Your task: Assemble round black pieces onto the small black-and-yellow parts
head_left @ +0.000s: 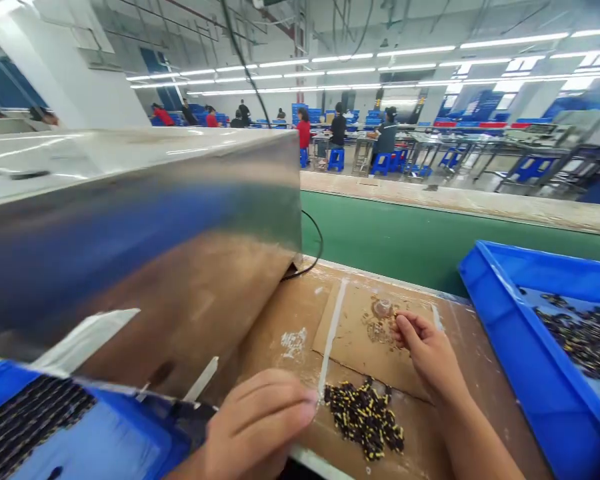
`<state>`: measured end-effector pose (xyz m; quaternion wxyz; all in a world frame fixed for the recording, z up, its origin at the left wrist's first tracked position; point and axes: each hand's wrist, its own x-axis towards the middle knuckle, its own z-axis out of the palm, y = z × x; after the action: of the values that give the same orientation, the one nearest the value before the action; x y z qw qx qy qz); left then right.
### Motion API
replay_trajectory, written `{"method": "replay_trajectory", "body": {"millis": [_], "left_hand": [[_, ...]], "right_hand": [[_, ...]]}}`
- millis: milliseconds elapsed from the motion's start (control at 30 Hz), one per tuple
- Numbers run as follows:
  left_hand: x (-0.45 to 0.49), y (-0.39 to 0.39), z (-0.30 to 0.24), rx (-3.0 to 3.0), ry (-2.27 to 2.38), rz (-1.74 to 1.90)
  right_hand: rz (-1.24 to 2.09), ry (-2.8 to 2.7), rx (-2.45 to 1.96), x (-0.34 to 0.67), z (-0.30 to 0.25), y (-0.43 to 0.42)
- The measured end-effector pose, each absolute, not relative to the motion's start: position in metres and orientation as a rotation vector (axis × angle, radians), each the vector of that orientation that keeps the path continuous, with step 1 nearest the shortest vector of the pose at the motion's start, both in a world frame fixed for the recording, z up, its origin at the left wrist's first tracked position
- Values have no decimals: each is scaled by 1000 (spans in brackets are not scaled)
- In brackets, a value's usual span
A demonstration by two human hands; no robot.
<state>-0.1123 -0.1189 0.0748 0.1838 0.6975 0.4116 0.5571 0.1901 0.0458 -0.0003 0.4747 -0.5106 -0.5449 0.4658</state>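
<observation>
**Trainee:** Where is the pile of black-and-yellow parts lying, and why there?

**Instructor:** It is lying loose on the desk, at the near edge of the cardboard sheet and between both hands. Judging by the layout, that spot is keeping the parts within short reach of either hand.

**Trainee:** What is the left hand doing?

**Instructor:** It is hovering just left of the pile with its fingers drawn together, the tips almost touching the nearest parts. Whether a part is pinched between them cannot be told.

**Trainee:** And the right hand?

**Instructor:** It is resting on the cardboard sheet with its fingers curled and the tips pressing down beside a small round piece. Anything under the tips is hidden.

**Trainee:** Why are the containers flanking the work area?

**Instructor:** The blue bin of dark loose parts is sitting to the right. The blue tray with parts in rows is sitting to the left, under the metal housing. Each is probably serving its nearer hand. The green conveyor belt is running behind the desk.
</observation>
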Motion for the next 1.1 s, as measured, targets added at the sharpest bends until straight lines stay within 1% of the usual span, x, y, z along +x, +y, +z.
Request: {"method": "replay_trajectory", "body": {"millis": [33,100,233,333,467,600,800,1000,1100], "left_hand": [[-94,-102,70,2095,1070,1567],[-65,-67,61,2071,1036,1528],[-29,-7,48,1592,1145,1468],[-17,18,32,1303,1147,1426],[-11,28,7,1126,1185,1362],[-13,33,-4,1054,1205,1303],[-15,40,-4,962,1210,1291],[-17,35,1,995,1239,1281],[-19,34,4,1004,1238,1295]], "right_hand": [[1141,-1294,-1229,191,1,49],[1130,-1264,-1217,194,6,57],[976,-1378,-1284,200,17,83],[815,-1481,-1364,204,15,102],[754,-1460,-1370,207,0,114],[793,-1456,-1339,212,-11,116],[817,-1458,-1353,220,-11,117],[744,-1549,-1259,219,-11,117],[783,-1562,-1273,217,-13,118]]}}
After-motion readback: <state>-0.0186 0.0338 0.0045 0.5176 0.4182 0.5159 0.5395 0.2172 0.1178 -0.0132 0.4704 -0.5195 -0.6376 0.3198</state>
